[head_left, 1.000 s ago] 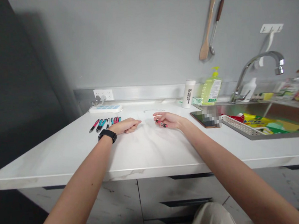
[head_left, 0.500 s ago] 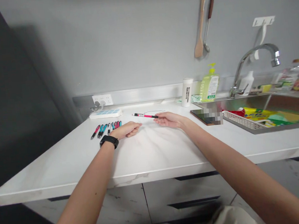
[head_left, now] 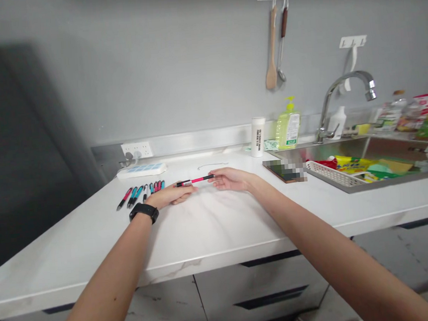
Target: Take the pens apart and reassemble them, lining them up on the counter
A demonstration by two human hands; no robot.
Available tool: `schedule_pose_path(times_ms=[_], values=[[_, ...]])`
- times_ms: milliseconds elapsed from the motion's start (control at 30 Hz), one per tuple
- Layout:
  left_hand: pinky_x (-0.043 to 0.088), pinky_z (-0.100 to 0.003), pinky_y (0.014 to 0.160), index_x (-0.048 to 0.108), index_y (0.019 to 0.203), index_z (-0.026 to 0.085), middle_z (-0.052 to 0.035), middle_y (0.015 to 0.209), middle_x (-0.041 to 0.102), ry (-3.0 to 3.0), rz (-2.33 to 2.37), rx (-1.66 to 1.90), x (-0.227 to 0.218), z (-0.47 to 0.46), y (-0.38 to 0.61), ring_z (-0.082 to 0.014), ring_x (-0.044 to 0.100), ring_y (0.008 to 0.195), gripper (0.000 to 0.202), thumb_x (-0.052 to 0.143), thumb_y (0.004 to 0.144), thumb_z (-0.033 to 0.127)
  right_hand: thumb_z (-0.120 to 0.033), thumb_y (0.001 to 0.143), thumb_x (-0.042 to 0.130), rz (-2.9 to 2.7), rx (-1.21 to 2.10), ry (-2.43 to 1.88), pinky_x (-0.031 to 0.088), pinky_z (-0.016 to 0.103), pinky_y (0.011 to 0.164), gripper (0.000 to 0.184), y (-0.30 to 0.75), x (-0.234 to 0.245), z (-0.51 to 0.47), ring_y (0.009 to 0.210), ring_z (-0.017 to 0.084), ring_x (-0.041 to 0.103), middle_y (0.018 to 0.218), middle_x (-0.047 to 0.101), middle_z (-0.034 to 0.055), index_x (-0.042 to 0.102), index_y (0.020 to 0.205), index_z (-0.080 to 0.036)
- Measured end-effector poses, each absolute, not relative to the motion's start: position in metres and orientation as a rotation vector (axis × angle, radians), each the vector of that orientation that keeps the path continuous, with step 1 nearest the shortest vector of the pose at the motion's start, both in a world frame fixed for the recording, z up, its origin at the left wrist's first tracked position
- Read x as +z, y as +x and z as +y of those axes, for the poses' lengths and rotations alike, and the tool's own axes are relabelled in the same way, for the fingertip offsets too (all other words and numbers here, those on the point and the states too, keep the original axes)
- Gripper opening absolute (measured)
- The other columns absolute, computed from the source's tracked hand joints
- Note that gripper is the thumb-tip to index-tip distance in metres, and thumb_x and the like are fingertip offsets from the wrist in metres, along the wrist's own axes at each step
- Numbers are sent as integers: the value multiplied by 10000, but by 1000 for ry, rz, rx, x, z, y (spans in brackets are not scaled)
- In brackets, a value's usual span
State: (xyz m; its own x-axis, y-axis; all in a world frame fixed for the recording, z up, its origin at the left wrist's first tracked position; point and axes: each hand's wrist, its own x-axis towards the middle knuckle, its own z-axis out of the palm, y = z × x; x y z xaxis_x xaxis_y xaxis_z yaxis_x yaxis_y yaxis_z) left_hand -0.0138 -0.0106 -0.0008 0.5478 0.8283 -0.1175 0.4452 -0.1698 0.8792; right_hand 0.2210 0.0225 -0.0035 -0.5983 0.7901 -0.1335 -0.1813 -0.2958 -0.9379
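Observation:
Between my two hands is a pink and black pen (head_left: 200, 179), lying nearly level just above the counter. My right hand (head_left: 232, 179) pinches its right end between thumb and fingers. The fingers of my left hand (head_left: 172, 195) are curled and closed against the pen's left part; how firmly they grip is hard to see. A black watch sits on my left wrist. Beside that hand several pens (head_left: 136, 195), pink, blue and white with black parts, lie in a row, some hidden behind the hand.
A power strip (head_left: 142, 171) lies behind the row of pens. A thin wire-like strand (head_left: 212, 165) rests behind my hands. To the right are a white cylinder (head_left: 258, 137), a soap bottle (head_left: 288, 126), a flat blurred-out device (head_left: 282, 170) and the sink (head_left: 355, 188) holding a white basket.
My hands have come closer together, and the pen's left end has moved from apart to against my left hand. The camera view has shifted to the right.

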Motion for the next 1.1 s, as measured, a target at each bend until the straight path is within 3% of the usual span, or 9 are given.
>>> schedule_pose_path(times_ms=[333, 500, 667, 967, 1100], values=[[65, -234, 400, 400, 707, 202, 98, 517, 156, 1735, 1081, 441, 0, -6, -14, -65, 104, 411, 469, 405, 804, 660, -124, 830, 570, -1397, 1914, -792, 554, 185, 623, 80, 219, -4, 20, 630, 86, 654, 834, 692, 50, 561, 906, -148], [75, -223, 396, 403, 719, 206, 103, 507, 158, 1751, 1092, 542, 6, -11, -4, -61, 107, 401, 419, 470, 794, 613, -73, 724, 682, -1473, 1909, -780, 559, 202, 704, 236, 218, -7, 18, 670, 91, 664, 804, 677, 34, 560, 916, -140], [85, -214, 383, 382, 692, 211, 106, 490, 179, 1773, 1105, 726, 8, -12, 5, -53, 124, 390, 404, 545, 761, 574, -120, 746, 669, -1547, 1953, -766, 563, 205, 688, 182, 217, -5, 15, 727, 117, 682, 899, 694, 66, 583, 904, -142], [105, -213, 394, 559, 820, 152, 110, 453, 194, 1941, 1117, 763, 13, -20, 5, -51, 155, 382, 370, 570, 761, 517, -88, 758, 649, -1531, 1948, -742, 567, 234, 723, 198, 217, -4, 13, 696, 108, 677, 887, 701, 61, 598, 944, -134], [176, -202, 413, 601, 833, 140, 77, 489, 345, 2022, 1250, 814, 9, -9, 0, -60, 255, 411, 370, 563, 740, 496, -50, 747, 648, -1479, 1910, -709, 562, 210, 716, 193, 217, -7, 17, 712, 99, 675, 890, 695, 56, 596, 914, -133]])
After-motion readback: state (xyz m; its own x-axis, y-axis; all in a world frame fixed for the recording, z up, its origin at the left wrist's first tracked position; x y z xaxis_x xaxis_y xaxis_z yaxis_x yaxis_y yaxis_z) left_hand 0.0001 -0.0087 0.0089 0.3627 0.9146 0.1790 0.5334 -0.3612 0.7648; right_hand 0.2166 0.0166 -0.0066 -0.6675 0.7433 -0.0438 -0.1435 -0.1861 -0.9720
